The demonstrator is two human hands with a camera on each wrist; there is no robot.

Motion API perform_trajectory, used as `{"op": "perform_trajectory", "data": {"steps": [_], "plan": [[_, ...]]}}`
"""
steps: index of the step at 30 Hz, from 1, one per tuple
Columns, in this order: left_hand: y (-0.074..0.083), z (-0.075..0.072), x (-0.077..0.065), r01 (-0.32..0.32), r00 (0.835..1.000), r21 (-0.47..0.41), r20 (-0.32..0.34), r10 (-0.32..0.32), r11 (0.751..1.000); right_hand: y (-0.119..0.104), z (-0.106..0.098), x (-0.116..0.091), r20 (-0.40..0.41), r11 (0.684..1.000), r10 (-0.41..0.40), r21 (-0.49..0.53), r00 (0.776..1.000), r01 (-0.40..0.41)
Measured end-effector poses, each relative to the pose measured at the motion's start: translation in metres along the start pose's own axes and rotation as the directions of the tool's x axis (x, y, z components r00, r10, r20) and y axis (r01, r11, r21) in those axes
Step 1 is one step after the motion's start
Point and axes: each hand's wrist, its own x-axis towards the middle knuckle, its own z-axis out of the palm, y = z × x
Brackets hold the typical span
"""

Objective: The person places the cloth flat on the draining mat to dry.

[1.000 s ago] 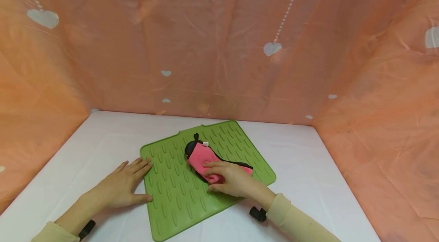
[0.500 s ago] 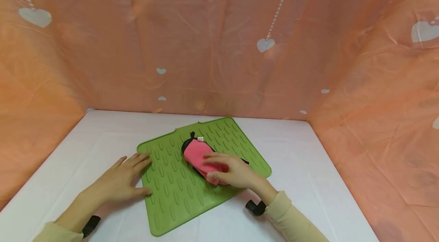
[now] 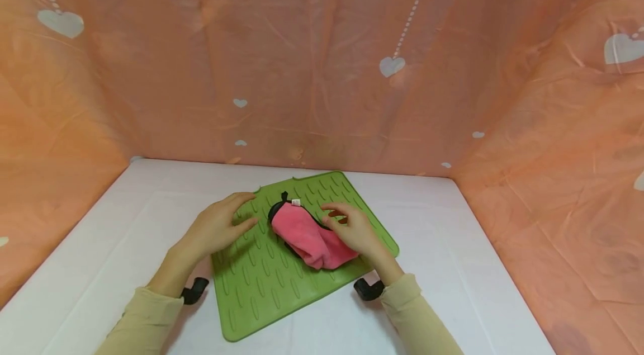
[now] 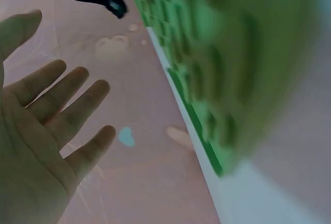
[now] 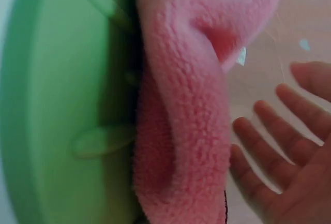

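Farthest left, behind and to the left of the left hand, rises an orange drape with pale hearts on it; it also stands beyond both hands and to the right of the right hand. A beige left sleeve lies nearer the viewer than the left hand, with a black left wrist mount just below that wrist. The left hand hangs above the left edge of a green mat, its fingers spread and thumb apart, holding nothing. The mat, ribbed with raised ovals, lies on the white worktop beneath and between the hands.

Right of the left hand, apart from it, a pink fleece item lies rumpled on the mat; its black-trimmed end with a black loop and a white tag points away from the hands. The right hand is at its right side, thumb and fingers apart and loosely bent; whether a fingertip touches the fleece, I cannot tell. Below the right wrist are a black right wrist mount and, farther right, the right sleeve.
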Motion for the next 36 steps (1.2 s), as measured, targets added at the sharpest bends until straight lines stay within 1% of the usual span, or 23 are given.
{"op": "perform_trajectory", "data": {"steps": [3,5,8,10,15,17,19,23,28,32,36], "plan": [[0.006,0.005,0.011,0.034,0.999,-0.085,0.008,-0.033,0.996,0.001,0.000,0.004,0.002,0.997,0.078,-0.002,0.997,-0.078],[0.009,0.009,0.017,0.043,0.999,-0.144,0.024,-0.039,0.989,0.001,0.000,0.006,0.012,0.992,0.129,0.001,0.992,-0.129],[0.011,0.014,0.025,0.046,0.998,-0.211,0.060,-0.034,0.976,0.001,0.003,0.010,0.029,0.986,0.167,-0.017,0.986,-0.167],[0.012,0.018,0.029,0.058,0.995,-0.230,0.087,-0.039,0.971,0.001,0.007,0.014,0.053,0.984,0.177,-0.025,0.983,-0.176],[0.012,0.024,0.036,0.049,0.992,-0.230,0.126,-0.021,0.972,0.002,0.014,0.022,0.109,0.986,0.164,-0.035,0.980,-0.161],[0.012,0.026,0.038,0.038,0.992,-0.241,0.127,-0.007,0.970,0.002,0.016,0.025,0.125,0.988,0.151,-0.047,0.981,-0.147],[0.013,0.026,0.039,0.039,0.992,-0.252,0.125,-0.007,0.967,0.000,0.017,0.027,0.137,0.989,0.142,-0.055,0.980,-0.136],[0.016,0.028,0.041,0.047,0.992,-0.275,0.125,-0.012,0.960,0.000,0.022,0.031,0.165,0.990,0.138,-0.032,0.977,-0.134],[0.019,0.029,0.043,0.064,0.992,-0.314,0.120,-0.027,0.947,0.002,0.027,0.033,0.151,0.993,0.117,-0.021,0.982,-0.115],[0.019,0.032,0.042,0.055,0.995,-0.326,0.100,-0.024,0.944,0.005,0.029,0.033,0.111,0.996,0.082,0.008,0.990,-0.084],[0.019,0.036,0.040,0.030,0.997,-0.349,0.083,-0.001,0.937,0.006,0.030,0.032,0.069,0.997,0.065,0.041,0.996,-0.068]]}}
